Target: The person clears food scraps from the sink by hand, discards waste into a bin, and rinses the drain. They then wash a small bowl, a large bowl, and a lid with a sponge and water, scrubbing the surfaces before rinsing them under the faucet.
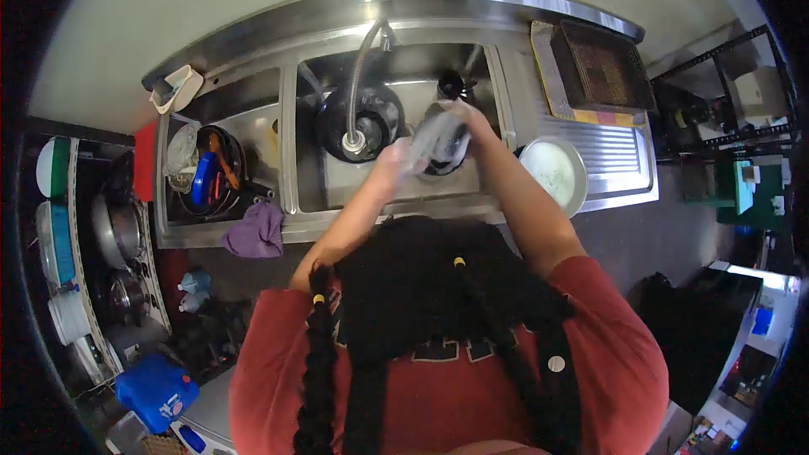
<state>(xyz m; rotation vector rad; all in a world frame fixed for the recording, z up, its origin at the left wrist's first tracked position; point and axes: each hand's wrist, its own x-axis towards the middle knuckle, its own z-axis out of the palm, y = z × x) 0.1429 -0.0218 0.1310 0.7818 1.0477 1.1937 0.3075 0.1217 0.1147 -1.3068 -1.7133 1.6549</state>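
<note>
Over the right part of the sink basin (320, 190), my left hand (393, 162) and my right hand (468, 120) grip a clear, shiny container (438, 140) from opposite sides. Motion blurs it, so its exact kind cannot be told. Both hands are closed around its edges, though single fingers are smeared. Beneath it a dark round vessel (444, 170) shows in part. To the left, a black bowl (330, 128) with wet contents sits under the flexible faucet hose (355, 84). A small black item (452, 82) lies behind my right hand.
The left basin holds a pan (239, 190) with utensils and a blue item (204, 184). A purple cloth (255, 229) hangs over the front edge. Right of the sink stand a bowl of whitish liquid (552, 173) and a dark rack (602, 67) on the drainboard (619, 156).
</note>
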